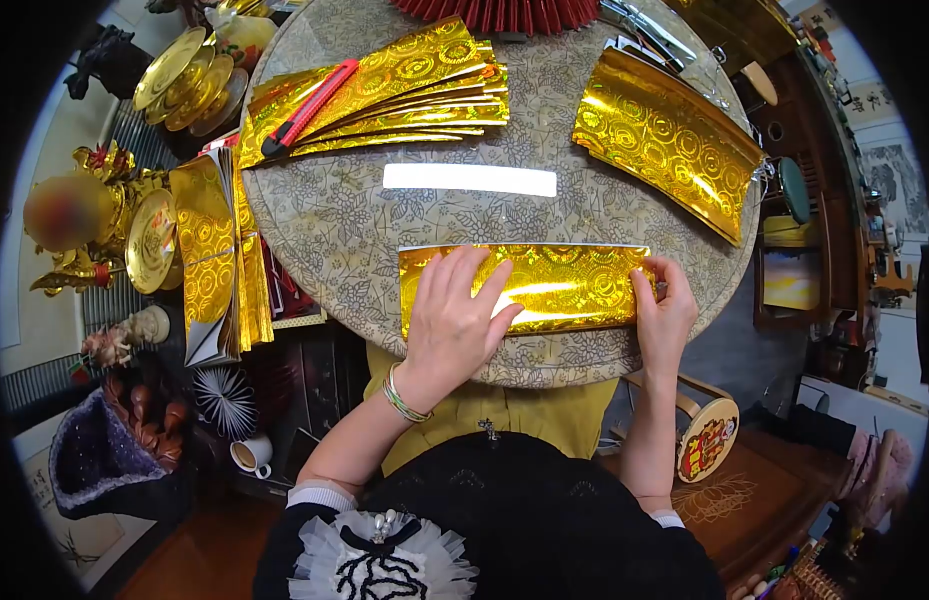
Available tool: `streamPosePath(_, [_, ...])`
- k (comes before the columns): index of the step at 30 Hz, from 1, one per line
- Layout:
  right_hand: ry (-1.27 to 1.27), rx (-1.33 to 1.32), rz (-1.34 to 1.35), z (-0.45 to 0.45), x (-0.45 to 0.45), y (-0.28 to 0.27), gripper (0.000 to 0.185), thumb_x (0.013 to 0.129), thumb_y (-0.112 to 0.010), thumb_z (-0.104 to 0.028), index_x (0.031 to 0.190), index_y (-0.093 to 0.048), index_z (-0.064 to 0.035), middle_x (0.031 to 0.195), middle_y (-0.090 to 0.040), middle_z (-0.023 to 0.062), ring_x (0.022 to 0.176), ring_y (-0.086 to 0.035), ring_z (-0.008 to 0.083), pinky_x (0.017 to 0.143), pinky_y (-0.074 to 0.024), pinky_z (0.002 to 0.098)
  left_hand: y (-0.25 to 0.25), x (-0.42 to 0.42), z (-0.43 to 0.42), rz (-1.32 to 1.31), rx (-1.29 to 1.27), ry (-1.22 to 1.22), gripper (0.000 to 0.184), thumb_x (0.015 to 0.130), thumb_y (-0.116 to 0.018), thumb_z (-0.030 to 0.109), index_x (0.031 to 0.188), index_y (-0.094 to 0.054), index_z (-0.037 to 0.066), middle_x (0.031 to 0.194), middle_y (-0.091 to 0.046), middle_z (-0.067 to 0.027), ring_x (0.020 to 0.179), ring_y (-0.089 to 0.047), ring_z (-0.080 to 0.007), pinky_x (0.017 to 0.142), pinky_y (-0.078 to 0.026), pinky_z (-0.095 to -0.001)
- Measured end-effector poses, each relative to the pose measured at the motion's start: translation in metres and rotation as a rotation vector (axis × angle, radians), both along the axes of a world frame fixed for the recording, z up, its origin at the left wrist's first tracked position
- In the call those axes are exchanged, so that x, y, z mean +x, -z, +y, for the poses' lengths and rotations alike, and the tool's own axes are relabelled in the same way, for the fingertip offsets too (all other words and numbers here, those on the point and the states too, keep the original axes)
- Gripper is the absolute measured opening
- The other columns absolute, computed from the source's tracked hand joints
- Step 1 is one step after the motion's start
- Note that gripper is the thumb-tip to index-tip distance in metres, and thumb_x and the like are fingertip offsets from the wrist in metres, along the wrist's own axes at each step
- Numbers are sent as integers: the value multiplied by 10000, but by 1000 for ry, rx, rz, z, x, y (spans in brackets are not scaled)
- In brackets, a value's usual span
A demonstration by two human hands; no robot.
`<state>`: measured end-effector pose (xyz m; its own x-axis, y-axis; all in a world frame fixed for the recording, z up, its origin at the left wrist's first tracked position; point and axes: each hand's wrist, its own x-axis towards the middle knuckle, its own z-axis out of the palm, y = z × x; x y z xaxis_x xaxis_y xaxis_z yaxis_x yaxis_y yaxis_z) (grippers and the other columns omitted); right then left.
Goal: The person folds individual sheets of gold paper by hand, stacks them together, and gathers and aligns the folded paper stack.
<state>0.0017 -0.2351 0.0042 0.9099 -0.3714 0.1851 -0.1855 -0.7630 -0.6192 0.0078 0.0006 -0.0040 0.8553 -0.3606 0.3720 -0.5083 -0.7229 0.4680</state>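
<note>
Shiny gold rectangular foil sheet (574,290) lies at near side of round floral-patterned table (324,215). Left hand (454,315) spread, fingers apart, on sheet's left part. Right hand (668,305) curled at right end; pinching or merely touching, can't say. Red-and-black cutter (311,107) atop fanned gold foil stack (414,85).

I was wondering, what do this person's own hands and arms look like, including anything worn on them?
Both the left hand and right hand are gloveless. Thin bangles, green and pale, circle the left wrist; none shows on the right. The sleeves are black with white cuffs, ending partway down the forearms.
</note>
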Motion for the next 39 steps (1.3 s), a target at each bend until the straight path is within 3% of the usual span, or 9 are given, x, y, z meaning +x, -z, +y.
streamPosePath(6, [19,11,23,1,2,1,156,754,-629,-83,888,-594,-12,839,-602,130,772,-591,259,700,-456,342,-2,1,0,3,1,0,415,707,-683,218,1064,-583,32,1062,-508,-153,1030,-474,-326,895,-376,-424])
streamPosePath(9, [-19,-39,-48,-2,1,3,162,749,-631,-88,899,-610,-31,840,-603,128,781,-594,268,701,-459,346,-2,0,-1,88,5,36,425,725,-670,216,1094,-562,36,1161,-491,-157,1103,-445,-339,940,-342,-432])
streamPosePath(14, [-9,-60,-42,-3,-2,4,199,744,-643,-118,937,-647,-76,833,-598,103,758,-591,262,681,-459,342,-3,-1,-3,224,143,29,468,795,-587,237,1204,-459,51,1376,-343,-152,1277,-290,-359,1036,-202,-482])
streamPosePath(21, [-2,-70,-71,-3,-2,6,212,746,-648,-132,954,-654,-94,786,-582,91,719,-584,263,647,-454,349,-3,0,-6,206,307,16,603,821,-529,294,1341,-340,54,1411,-284,-153,1306,-237,-343,1046,-173,-487])
streamPosePath(33, [59,-21,-78,-1,-3,8,186,746,-649,-135,929,-677,-112,740,-581,92,671,-579,264,610,-446,347,-2,-1,-6,212,315,11,693,795,-563,391,1344,-324,42,1414,-265,-171,1319,-200,-353,1059,-134,-487])
streamPosePath(35, [48,-64,-92,-1,-2,6,188,749,-643,-74,934,-670,-56,754,-612,111,648,-593,223,611,-455,299,-3,-2,-6,216,322,13,696,796,-563,394,1344,-324,39,1413,-266,-172,1319,-199,-354,1059,-133,-488])
streamPosePath(39, [57,-25,-78,-2,-1,6,195,749,-641,-68,941,-669,-58,749,-618,114,650,-597,225,611,-454,297,-3,-1,-8,223,328,-2,703,795,-565,399,1344,-321,34,1412,-266,-174,1319,-197,-356,1059,-131,-490])
